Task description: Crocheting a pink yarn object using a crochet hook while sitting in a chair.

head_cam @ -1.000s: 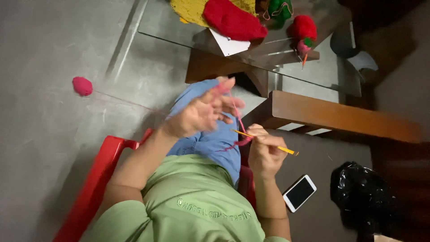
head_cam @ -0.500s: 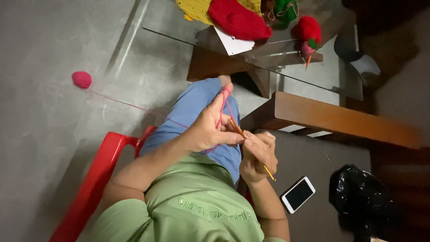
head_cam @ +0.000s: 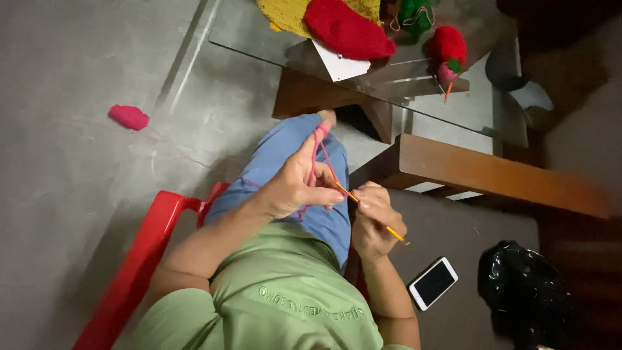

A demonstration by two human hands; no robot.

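Two hands are busy right over your lap, just in front of the glass table point(head_cam: 246, 45). Your left hand point(head_cam: 295, 185) has its fingers curled shut with pink yarn point(head_cam: 317, 152) looped up over the raised index finger, and the strand looks thin and taut. Your right hand point(head_cam: 376, 220) is clamped around a slim yellow-orange crochet hook point(head_cam: 369, 214), tip pointing toward the left hand, so the two hands nearly touch.

On the glass table sit a red knitted piece point(head_cam: 346, 29), a yellow knitted piece point(head_cam: 285, 13) and a white paper point(head_cam: 340, 65). Well left of the table, a pink yarn ball point(head_cam: 128, 116) lies on the grey floor. A wooden bench edge point(head_cam: 492, 172) sits just right of your hands, with a white phone point(head_cam: 433, 282) and a black bag point(head_cam: 525, 291) nearer to you from the table. The red chair point(head_cam: 139, 259) frames your left side; the floor there is open.
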